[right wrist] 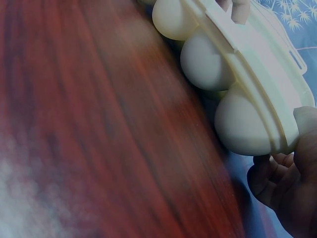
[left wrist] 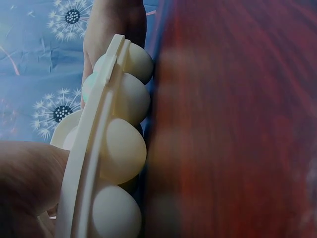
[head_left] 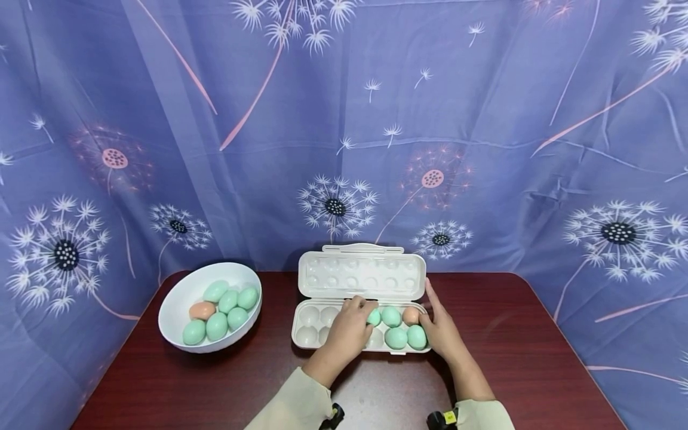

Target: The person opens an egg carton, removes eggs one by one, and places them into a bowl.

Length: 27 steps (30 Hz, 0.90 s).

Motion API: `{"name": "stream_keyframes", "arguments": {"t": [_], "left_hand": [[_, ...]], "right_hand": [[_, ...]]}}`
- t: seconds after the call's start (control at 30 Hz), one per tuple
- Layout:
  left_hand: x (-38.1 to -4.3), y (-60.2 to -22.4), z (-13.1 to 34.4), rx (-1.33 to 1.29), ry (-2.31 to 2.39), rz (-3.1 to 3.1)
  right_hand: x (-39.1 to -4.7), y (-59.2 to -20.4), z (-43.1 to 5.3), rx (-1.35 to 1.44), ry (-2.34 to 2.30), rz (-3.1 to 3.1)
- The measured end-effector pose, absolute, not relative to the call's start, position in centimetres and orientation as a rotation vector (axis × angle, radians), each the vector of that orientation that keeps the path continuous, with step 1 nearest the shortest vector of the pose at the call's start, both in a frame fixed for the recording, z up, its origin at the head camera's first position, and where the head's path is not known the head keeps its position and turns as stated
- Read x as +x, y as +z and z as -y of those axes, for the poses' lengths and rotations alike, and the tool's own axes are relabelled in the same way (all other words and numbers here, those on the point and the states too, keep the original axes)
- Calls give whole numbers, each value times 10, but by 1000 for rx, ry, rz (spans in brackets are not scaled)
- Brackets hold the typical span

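An open white egg carton lies on the table, its lid tilted back. In its right part sit several mint-green eggs and one orange-brown egg. My left hand reaches over the middle of the carton, its fingers and thumb around a green egg in the back row; the far side of that grip is hidden. At the carton's right end, my right hand holds the edge; the right wrist view shows the thumb at the rim and curled fingers below.
To the left stands a white bowl with several green eggs and one orange-brown egg. The dark red wooden table ends at a blue dandelion-print curtain.
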<state>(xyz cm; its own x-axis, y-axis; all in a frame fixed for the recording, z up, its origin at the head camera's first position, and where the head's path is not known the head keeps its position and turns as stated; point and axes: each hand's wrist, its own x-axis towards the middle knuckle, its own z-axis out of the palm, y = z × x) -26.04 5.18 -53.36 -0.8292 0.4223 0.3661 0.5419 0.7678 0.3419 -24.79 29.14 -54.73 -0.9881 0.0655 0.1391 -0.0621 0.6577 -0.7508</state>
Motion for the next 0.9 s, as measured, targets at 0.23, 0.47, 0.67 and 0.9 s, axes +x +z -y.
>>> {"name": "stream_keyframes", "arguments": {"t": [0.23, 0.47, 0.67, 0.9], "left_hand": [[-260, -534, -52, -722, -642, 2722], [-260, -532, -52, -686, -643, 2754], [-261, -532, -51, -668, -675, 2763], [-261, -534, -51, -673, -694, 2729]], "right_hand": [[-246, -546, -291, 4, 1239, 2718], [-246, -547, -291, 6, 1239, 2719], [-248, -548, -291, 6, 1242, 2708], [-248, -549, -290, -7, 1252, 2711]]}}
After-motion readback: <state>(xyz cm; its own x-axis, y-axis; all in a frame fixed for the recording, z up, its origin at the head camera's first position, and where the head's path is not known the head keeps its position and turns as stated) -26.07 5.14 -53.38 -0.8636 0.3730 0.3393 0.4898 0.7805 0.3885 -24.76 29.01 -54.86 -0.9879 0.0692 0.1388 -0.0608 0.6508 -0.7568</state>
